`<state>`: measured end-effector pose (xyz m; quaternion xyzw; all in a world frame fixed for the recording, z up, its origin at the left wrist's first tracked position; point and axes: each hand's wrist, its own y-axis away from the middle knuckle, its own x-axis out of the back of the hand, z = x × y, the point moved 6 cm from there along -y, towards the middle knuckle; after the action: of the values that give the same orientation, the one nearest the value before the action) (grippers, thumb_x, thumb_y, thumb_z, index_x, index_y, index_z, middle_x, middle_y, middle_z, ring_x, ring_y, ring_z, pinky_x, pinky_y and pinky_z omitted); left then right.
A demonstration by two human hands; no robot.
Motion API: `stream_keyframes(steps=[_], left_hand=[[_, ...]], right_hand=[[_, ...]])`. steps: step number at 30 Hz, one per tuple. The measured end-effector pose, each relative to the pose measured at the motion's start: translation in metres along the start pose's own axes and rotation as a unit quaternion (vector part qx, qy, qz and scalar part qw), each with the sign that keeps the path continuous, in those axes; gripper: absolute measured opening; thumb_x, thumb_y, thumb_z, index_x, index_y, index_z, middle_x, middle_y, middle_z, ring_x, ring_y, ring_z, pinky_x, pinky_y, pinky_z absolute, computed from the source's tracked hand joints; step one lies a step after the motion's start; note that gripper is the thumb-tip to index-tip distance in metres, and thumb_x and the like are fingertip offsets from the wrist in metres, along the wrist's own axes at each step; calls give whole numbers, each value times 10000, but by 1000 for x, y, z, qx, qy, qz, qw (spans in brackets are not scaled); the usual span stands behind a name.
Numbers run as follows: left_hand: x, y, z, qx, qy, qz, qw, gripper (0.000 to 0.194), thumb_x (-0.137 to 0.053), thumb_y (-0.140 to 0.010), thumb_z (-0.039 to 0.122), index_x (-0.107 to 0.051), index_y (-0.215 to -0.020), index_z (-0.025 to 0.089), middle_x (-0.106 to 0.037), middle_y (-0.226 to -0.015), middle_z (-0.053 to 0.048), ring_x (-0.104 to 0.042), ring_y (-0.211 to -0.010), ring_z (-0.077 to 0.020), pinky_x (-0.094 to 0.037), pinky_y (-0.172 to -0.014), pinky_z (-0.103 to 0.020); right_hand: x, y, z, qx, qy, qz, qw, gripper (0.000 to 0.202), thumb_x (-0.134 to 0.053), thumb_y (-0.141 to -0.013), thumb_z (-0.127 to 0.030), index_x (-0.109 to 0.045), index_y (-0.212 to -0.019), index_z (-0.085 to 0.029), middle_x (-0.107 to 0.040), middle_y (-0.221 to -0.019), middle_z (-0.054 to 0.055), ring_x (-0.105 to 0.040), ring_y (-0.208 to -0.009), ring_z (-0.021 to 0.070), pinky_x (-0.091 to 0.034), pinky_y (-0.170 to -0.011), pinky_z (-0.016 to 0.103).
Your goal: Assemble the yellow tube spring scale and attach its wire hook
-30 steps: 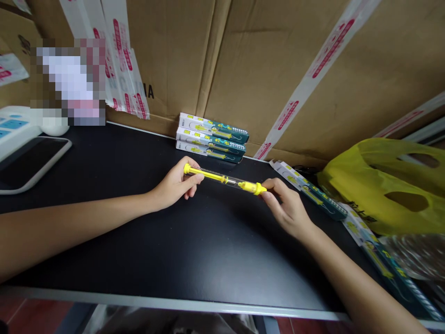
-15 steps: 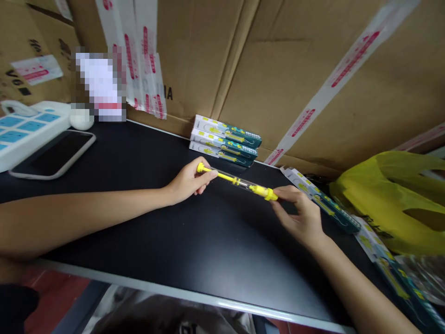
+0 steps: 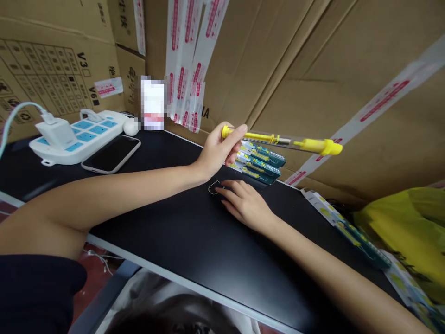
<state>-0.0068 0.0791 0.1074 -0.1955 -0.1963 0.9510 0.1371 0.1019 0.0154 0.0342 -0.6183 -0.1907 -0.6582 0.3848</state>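
Observation:
My left hand (image 3: 222,146) pinches one end of a clear tube with yellow parts (image 3: 313,144) and holds it raised, its other end pointing right. Below it, my right hand (image 3: 246,202) is low over the black table (image 3: 194,236). Its fingertips touch or nearly touch a small thin pale loop (image 3: 212,188) lying there; whether they grip it cannot be made out. Behind the hands, a stack of slim printed boxes (image 3: 264,171) lies against the cardboard, partly hidden by my left hand.
A white power strip (image 3: 93,129) with a plugged-in charger (image 3: 57,132) and a phone (image 3: 111,154) lie at the left. More slim boxes (image 3: 351,232) line the right side, beside a yellow bag (image 3: 406,232). Cardboard walls (image 3: 285,69) stand behind.
My right hand has let go of the tube and moved left and down to the loop. My left hand has raised the tube. The view has turned left.

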Motion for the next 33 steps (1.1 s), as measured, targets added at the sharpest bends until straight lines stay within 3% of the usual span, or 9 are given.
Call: stream_keyframes(steps=[4, 9, 13, 18, 20, 23, 26, 30, 33], left_hand=[[6, -1, -8, 8, 2, 5, 1000, 254, -503, -975, 224, -362, -766, 204, -441, -584, 94, -406, -387, -10, -269, -377, -163], [15, -4, -32, 26, -31, -4, 999, 225, -540, -954, 255, -412, -778, 197, -474, -597, 74, -430, -407, -27, -293, -365, -174], [22, -1, -57, 69, -115, -21, 991, 256, -596, -913, 348, -442, -779, 194, -496, -596, 59, -440, -413, -44, -316, -368, -189], [24, 11, -80, 94, -255, -70, 960, 295, -573, -901, 427, -487, -764, 180, -570, -618, 23, -509, -473, -72, -390, -466, -211], [25, 14, -84, 83, -304, -85, 945, 338, -510, -925, 440, -482, -714, 178, -588, -616, 9, -520, -501, -82, -393, -512, -226], [25, 15, -81, 42, -397, -103, 911, 381, -527, -904, 451, -501, -648, 170, -568, -597, 12, -492, -547, -95, -363, -565, -247], [24, 14, -79, 14, -490, -132, 862, 354, -578, -859, 447, -567, -647, 164, -566, -630, 12, -490, -593, -113, -336, -584, -263], [16, 16, -67, -91, -586, -193, 781, 244, -588, -854, 385, -662, -758, 173, -669, -795, -13, -588, -777, -166, -391, -749, -316], [-1, 27, -59, -191, -620, -253, 718, 253, -592, -869, 395, -681, -969, 180, -695, -957, -33, -608, -929, -209, -399, -860, -359]], right_hand=[[-13, -45, -10, 16, 114, -112, 987, 329, -422, -945, -66, -587, -1215, -157, -649, -1175, 161, -622, -1041, 278, -502, -850, 383], [-5, -50, -13, 18, 125, -162, 979, 270, -454, -918, -45, -584, -1113, -179, -649, -1046, 142, -644, -916, 259, -499, -724, 330], [2, -22, 9, -39, 66, -193, 978, 177, -462, -913, -81, -576, -1019, -164, -636, -1024, 126, -642, -798, 202, -463, -655, 284], [1, 42, 47, -143, -20, -204, 968, 150, -471, -853, -69, -551, -913, -181, -639, -894, 63, -584, -685, 150, -399, -600, 246], [0, 68, 54, -165, -59, -201, 964, 189, -470, -837, -77, -541, -970, -191, -640, -880, 48, -569, -665, 143, -394, -607, 246], [1, 96, 57, -189, -104, -198, 956, 379, -466, -786, -46, -518, -1135, -185, -638, -884, 45, -577, -666, 136, -404, -634, 238], [3, 108, 60, -222, -124, -194, 947, 445, -460, -762, -45, -519, -1181, -184, -622, -830, 33, -569, -647, 138, -388, -615, 231], [6, 114, 71, -275, -133, -162, 938, 362, -475, -749, -83, -557, -1081, -201, -584, -747, 3, -528, -604, 134, -343, -575, 228], [4, 119, 76, -303, -140, -137, 933, 238, -488, -761, -121, -540, -977, -208, -553, -691, -17, -500, -582, 130, -313, -561, 230]])
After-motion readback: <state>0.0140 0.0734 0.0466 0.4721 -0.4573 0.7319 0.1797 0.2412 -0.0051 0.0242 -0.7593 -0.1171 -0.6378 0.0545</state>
